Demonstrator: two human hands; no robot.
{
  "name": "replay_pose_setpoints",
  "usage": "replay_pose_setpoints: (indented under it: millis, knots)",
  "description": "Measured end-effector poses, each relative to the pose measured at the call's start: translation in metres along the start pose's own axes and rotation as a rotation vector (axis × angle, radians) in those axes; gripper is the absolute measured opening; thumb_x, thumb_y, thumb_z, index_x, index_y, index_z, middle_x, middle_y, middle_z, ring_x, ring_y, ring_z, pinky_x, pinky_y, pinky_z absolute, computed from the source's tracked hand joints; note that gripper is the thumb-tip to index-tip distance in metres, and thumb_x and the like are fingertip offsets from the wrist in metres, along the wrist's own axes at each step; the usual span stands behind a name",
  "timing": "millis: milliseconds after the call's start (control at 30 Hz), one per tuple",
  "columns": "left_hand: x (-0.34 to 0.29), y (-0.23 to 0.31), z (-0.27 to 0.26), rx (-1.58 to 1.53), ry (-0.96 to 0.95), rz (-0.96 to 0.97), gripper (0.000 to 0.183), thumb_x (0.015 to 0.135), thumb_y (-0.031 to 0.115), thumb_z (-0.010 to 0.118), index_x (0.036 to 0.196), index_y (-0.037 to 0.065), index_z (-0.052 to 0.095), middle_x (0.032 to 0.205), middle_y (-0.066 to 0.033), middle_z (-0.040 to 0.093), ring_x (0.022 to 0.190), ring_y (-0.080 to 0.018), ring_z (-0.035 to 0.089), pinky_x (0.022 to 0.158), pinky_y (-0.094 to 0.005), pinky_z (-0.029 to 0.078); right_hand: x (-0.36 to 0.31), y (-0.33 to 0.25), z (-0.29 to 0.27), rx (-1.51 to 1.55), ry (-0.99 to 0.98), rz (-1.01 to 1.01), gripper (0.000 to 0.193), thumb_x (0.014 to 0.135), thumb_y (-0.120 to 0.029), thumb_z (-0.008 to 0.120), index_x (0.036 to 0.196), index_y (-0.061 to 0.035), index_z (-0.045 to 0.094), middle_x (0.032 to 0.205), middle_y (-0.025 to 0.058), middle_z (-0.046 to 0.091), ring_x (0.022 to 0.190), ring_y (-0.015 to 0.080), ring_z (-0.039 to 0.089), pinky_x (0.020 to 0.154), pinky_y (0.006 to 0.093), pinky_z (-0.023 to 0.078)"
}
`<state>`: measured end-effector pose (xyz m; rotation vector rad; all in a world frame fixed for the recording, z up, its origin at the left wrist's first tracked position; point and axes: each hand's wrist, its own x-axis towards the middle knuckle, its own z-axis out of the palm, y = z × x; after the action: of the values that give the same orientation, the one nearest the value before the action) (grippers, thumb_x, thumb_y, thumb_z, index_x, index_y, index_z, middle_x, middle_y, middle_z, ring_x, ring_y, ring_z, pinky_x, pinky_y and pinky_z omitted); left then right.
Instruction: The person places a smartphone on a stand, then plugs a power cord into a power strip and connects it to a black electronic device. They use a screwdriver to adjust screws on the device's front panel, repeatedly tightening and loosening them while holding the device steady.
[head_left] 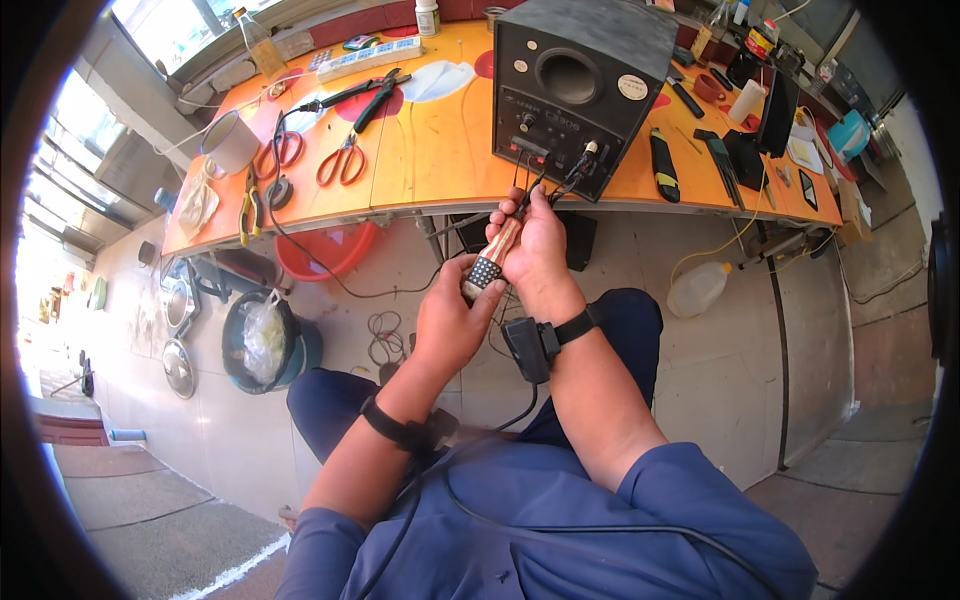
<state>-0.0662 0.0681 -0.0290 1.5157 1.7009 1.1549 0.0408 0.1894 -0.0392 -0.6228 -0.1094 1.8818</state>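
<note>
Just in front of the table edge, both my hands are closed around a short, stars-and-stripes patterned thing (488, 268); I cannot tell its kind. My left hand (452, 318) pinches its lower, dark dotted end between thumb and fingers. Around its striped upper part wraps my right hand (535, 245), with thin black cables (527, 180) at its fingertips. These cables lead up to the back panel of a black speaker box (590, 95) on the table. Whether the right fingers grip the cables too is hard to make out.
On the orange table (420, 150) lie red-handled scissors (342, 163), pliers (250, 210), a power strip (370, 58), a white mug (230, 140) and a yellow-black utility knife (663, 165). Below stand a red basin (325, 255), a dark bucket (240, 340) holding a plastic bag, and a plastic jug (698, 290).
</note>
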Motion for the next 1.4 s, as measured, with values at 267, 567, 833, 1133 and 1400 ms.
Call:
replay_pose_setpoints:
  millis: [267, 567, 833, 1133, 1400]
  knots:
    - [-0.001, -0.005, 0.000, 0.073, 0.012, 0.032, 0.036, 0.104, 0.032, 0.060, 0.124, 0.002, 0.055, 0.087, -0.0061, 0.066, 0.065, -0.0125, 0.064, 0.051, -0.0230, 0.045, 0.001, 0.002, 0.000, -0.005, 0.073, 0.000, 0.042, 0.109, -0.045, 0.042, 0.093, -0.0104, 0.059, 0.072, 0.0024, 0.056, 0.063, 0.0198, 0.055, 0.059, 0.0354, 0.045]
    - [-0.002, 0.005, 0.005, -0.369, -0.127, -0.255, 0.039, 0.101, 0.028, 0.064, 0.126, 0.000, 0.054, 0.088, -0.0086, 0.067, 0.064, -0.0154, 0.064, 0.055, -0.0290, 0.050, 0.006, -0.002, -0.007, -0.030, 0.013, 0.004, 0.040, 0.109, -0.042, 0.043, 0.095, -0.0089, 0.060, 0.074, 0.0038, 0.060, 0.066, 0.0221, 0.061, 0.061, 0.0364, 0.051]
    - [0.001, -0.005, 0.001, -0.999, -0.251, -0.702, 0.045, 0.097, 0.034, 0.068, 0.124, 0.001, 0.055, 0.092, -0.0152, 0.070, 0.077, -0.0266, 0.069, 0.068, -0.0421, 0.053, 0.005, -0.005, -0.006, -0.010, 0.032, 0.031, 0.041, 0.109, -0.043, 0.044, 0.094, -0.0092, 0.061, 0.073, 0.0030, 0.059, 0.063, 0.0203, 0.058, 0.059, 0.0352, 0.048]
    - [-0.002, 0.003, 0.006, -0.789, -0.235, -0.513, 0.042, 0.099, 0.032, 0.067, 0.123, -0.001, 0.057, 0.086, -0.0091, 0.069, 0.070, -0.0161, 0.067, 0.061, -0.0316, 0.052, 0.005, -0.006, -0.009, -0.034, -0.005, 0.010, 0.044, 0.109, -0.045, 0.041, 0.097, -0.0082, 0.061, 0.075, 0.0038, 0.059, 0.067, 0.0234, 0.061, 0.064, 0.0371, 0.050]
    - [-0.001, 0.000, 0.006, -0.276, -0.108, -0.188, 0.044, 0.099, 0.035, 0.067, 0.122, -0.002, 0.058, 0.084, -0.0058, 0.068, 0.067, -0.0149, 0.065, 0.057, -0.0326, 0.050, 0.004, -0.005, -0.005, -0.020, 0.051, 0.013, 0.043, 0.110, -0.044, 0.041, 0.098, -0.0079, 0.061, 0.075, 0.0046, 0.060, 0.069, 0.0241, 0.063, 0.064, 0.0380, 0.052]
